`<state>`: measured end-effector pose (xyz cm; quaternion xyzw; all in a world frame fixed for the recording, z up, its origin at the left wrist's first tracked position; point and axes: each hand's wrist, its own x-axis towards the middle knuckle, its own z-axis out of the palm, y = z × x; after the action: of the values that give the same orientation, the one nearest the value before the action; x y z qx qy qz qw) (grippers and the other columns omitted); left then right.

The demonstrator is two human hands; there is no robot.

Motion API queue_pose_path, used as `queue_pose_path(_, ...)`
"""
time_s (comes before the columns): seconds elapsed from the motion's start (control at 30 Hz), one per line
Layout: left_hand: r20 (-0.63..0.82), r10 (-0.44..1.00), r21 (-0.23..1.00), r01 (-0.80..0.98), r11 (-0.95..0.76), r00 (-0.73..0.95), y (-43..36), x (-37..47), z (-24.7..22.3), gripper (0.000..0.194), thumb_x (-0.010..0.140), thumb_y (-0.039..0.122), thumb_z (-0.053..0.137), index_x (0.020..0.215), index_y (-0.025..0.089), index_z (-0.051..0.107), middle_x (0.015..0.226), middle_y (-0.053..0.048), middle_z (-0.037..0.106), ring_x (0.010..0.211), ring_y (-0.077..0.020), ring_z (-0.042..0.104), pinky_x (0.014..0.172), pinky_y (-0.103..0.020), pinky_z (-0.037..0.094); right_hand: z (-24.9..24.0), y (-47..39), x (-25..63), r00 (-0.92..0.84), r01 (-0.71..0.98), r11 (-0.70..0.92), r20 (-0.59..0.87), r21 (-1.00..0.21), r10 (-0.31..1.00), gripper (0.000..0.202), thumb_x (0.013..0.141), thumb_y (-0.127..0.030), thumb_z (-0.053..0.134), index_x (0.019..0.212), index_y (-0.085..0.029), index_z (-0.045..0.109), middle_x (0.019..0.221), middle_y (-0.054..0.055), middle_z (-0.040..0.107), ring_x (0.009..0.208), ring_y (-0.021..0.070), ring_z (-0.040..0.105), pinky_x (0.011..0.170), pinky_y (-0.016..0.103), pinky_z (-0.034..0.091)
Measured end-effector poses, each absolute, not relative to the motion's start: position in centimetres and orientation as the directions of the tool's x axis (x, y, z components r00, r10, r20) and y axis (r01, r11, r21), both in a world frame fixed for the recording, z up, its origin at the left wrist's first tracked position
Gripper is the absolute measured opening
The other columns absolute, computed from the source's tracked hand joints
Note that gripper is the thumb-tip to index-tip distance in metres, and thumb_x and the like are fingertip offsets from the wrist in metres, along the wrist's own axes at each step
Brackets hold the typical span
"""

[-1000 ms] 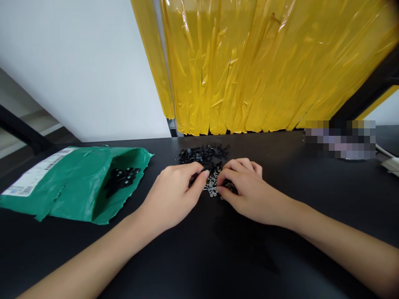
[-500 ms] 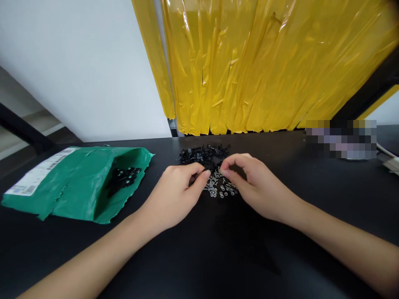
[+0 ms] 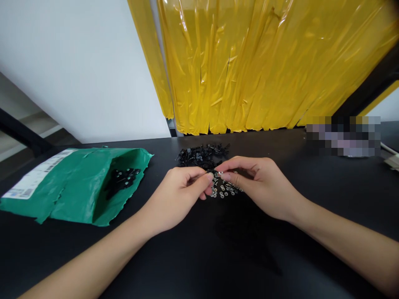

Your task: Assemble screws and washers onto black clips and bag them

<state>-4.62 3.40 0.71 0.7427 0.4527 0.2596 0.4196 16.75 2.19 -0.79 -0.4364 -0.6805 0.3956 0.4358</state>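
Observation:
My left hand [image 3: 179, 199] is closed in a pinch, thumb against fingers. What it holds is hidden by the fingertips. Close beside it, my right hand [image 3: 264, 189] pinches a small silver metal piece [image 3: 220, 173], too small to tell whether washer or screw. Both sets of fingertips nearly meet above the loose silver washers [image 3: 222, 194] and screws on the black table. Just behind the hands lies a pile of small black parts [image 3: 199, 154], partly covered by the fingers.
On the left, a torn green plastic mailer bag [image 3: 75, 182] lies with its mouth toward my left hand, and black parts with silver centres [image 3: 126, 177] show inside. Yellow plastic strips [image 3: 249, 66] hang behind the table [image 3: 193, 257]. A blurred-out object [image 3: 343, 137] and a white cable [image 3: 389, 148] are at right.
My right hand has come down and left, so its fingertips now almost touch the left ones. A silver piece now shows in its pinch. The left hand has shifted slightly right.

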Motion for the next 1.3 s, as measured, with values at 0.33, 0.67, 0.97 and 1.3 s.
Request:
queue_pose_path(0.33,-0.004,0.871,0.894,0.393,-0.217,0.491,2.9,-4.1,0.7,0.031,0.102,0.030,0.058,0.077,0.019,0.072,0.074,0.003,0.071,0.070,-0.0107,0.065,0.069,-0.022,0.051,-1.5,2.1,16.4,-0.207,0.241,0.459,0.417,-0.855,0.885,0.007,0.096,-0.026,0.072,0.097,-0.025,0.079,0.102,0.003,0.072,0.094,0.0180,0.069,0.084,0.034,0.057)
queue_pose_path(0.67,0.031,0.885,0.870,0.423,-0.252,0.465,2.6,-4.0,0.7,0.032,0.102,0.033,0.056,0.077,0.020,0.071,0.073,0.004,0.070,0.072,-0.0119,0.066,0.069,-0.025,0.050,-1.6,1.8,16.4,-0.202,0.202,0.437,0.400,-0.876,0.894,0.008,0.094,-0.032,0.075,0.094,-0.027,0.081,0.113,0.006,0.073,0.103,0.0230,0.071,0.096,0.043,0.059)
queue_pose_path(0.97,0.066,0.860,0.837,0.441,-0.324,0.506,2.8,-4.2,0.8,0.033,0.104,0.032,0.055,0.078,0.020,0.070,0.075,0.005,0.071,0.072,-0.0101,0.066,0.071,-0.023,0.049,-2.0,1.9,16.4,-0.240,0.064,0.324,0.301,-0.944,0.923,0.011,0.094,-0.033,0.076,0.101,-0.028,0.082,0.110,0.003,0.080,0.096,0.0188,0.074,0.085,0.033,0.061)
queue_pose_path(1.3,0.096,0.848,0.772,0.499,-0.395,0.522,2.5,-4.1,0.7,0.035,0.106,0.036,0.052,0.080,0.020,0.068,0.074,0.005,0.069,0.072,-0.0121,0.064,0.067,-0.026,0.045,-1.7,2.1,16.2,-0.281,-0.115,0.165,0.191,-0.980,0.941,0.012,0.093,-0.027,0.077,0.105,-0.027,0.080,0.093,-0.001,0.082,0.081,0.0147,0.077,0.081,0.029,0.063)
